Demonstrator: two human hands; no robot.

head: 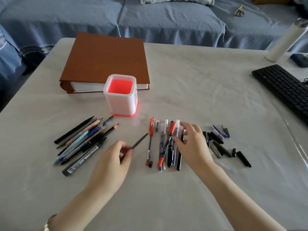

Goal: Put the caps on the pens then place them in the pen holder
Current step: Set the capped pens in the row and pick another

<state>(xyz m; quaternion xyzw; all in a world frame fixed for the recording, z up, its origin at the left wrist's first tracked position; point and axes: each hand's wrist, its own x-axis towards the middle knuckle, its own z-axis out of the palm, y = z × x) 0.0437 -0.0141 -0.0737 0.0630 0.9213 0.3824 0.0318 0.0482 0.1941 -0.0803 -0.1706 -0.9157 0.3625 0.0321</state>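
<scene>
My left hand [115, 157] pinches a thin dark uncapped pen [139, 141] whose tip points up and right. My right hand [191, 142] hovers with spread fingers over the middle row of capped pens [164, 144], fingertips touching them. A pile of uncapped pens and pencils [81, 142] lies at the left. Loose black and blue caps [221, 144] are scattered to the right of my right hand. The white pen holder [120, 95] with a red inside stands upright behind the pens and holds nothing that I can see.
A brown binder [106, 60] lies behind the holder. A black keyboard [283, 87] sits at the right edge, with a white bottle [283, 40] and a dark object [299, 60] beyond it. A blue-covered sofa [150, 19] runs along the far side of the table.
</scene>
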